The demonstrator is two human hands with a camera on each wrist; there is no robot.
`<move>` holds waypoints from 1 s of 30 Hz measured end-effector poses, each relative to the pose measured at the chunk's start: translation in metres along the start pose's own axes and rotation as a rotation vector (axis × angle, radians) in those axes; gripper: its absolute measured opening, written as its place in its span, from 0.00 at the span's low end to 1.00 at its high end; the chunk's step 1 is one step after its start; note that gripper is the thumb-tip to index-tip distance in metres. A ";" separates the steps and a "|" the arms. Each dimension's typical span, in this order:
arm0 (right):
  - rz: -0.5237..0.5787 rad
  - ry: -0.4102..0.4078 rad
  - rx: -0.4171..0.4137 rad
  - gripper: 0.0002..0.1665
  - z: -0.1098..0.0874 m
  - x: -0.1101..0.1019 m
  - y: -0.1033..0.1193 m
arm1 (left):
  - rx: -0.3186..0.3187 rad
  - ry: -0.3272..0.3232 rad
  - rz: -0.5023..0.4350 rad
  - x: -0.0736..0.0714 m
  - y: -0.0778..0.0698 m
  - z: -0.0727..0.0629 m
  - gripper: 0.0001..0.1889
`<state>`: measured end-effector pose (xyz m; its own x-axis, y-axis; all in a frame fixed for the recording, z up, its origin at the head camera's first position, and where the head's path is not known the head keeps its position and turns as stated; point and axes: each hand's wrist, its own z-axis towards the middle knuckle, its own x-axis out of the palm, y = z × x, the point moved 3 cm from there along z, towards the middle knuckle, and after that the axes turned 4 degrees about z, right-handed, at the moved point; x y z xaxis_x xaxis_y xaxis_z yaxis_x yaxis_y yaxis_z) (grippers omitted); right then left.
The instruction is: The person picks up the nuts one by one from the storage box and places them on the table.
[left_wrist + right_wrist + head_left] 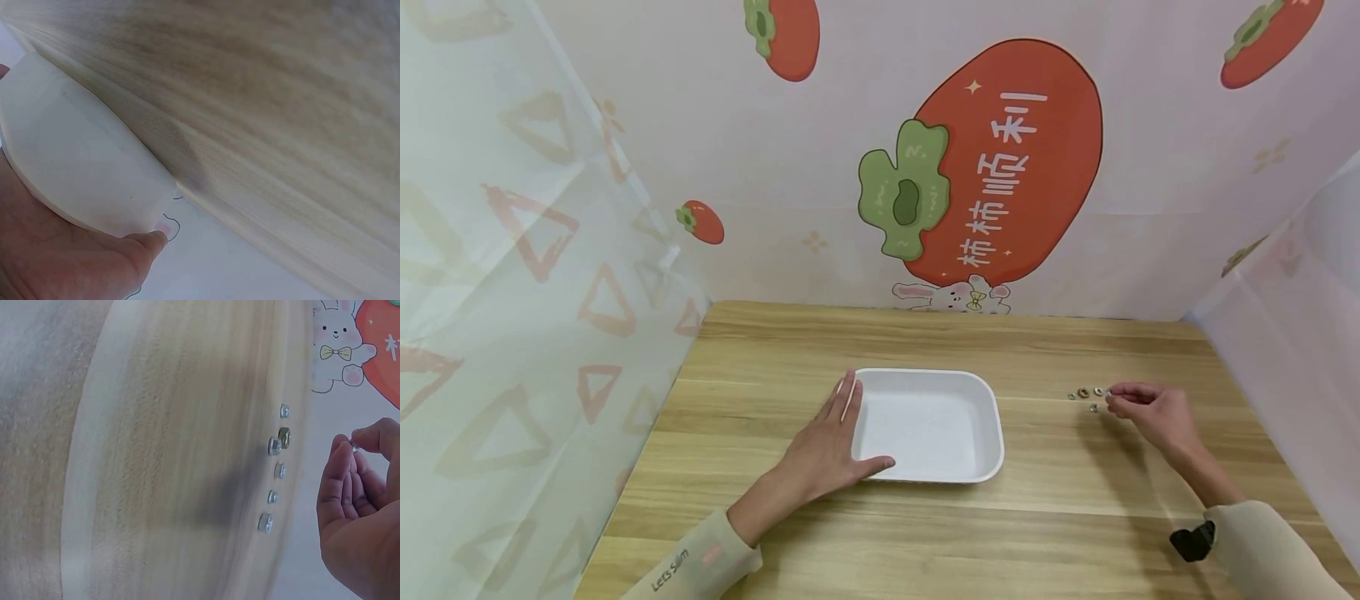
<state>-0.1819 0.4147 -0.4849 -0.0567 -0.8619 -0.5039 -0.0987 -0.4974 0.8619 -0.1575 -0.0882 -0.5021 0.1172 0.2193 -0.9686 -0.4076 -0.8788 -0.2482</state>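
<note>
My left hand (pixel 827 450) rests on the left end of a white rectangular tray (pixel 951 480). Its fingers are straight along the left rim and the thumb lies over the front rim. In the left wrist view the tray's outer wall (pixel 87 150) shows beside the palm. My right hand (pixel 1157 412) pinches a small shiny metal nut (pixel 355 448) between thumb and fingertips, mostly hidden by them. Several metal nuts lie on the table near it, among them a brass-coloured nut (pixel 1083 392) and a silver nut (pixel 265 523).
The wood-grain table (pixel 962 542) carries the tray at its middle and the nuts to the tray's right. A printed cloth wall (pixel 790 167) rises behind the table's back edge, with side cloths at left and right.
</note>
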 end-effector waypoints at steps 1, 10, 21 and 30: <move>-0.011 0.001 0.007 0.23 0.000 0.000 -0.001 | 0.001 -0.001 0.001 0.000 0.000 0.000 0.66; -0.154 -0.021 0.020 0.21 0.001 -0.004 -0.012 | -0.001 0.012 0.005 0.000 0.000 0.000 0.66; -0.420 0.000 -0.093 0.10 0.004 -0.004 -0.016 | -0.011 0.015 -0.001 0.001 0.000 0.001 0.66; -0.475 0.035 -0.115 0.07 0.007 0.001 -0.019 | -0.007 0.006 0.005 0.001 0.001 0.001 0.66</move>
<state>-0.1874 0.4243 -0.5024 0.0017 -0.5391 -0.8422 0.0053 -0.8422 0.5391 -0.1586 -0.0880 -0.5034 0.1209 0.2126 -0.9696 -0.4017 -0.8827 -0.2437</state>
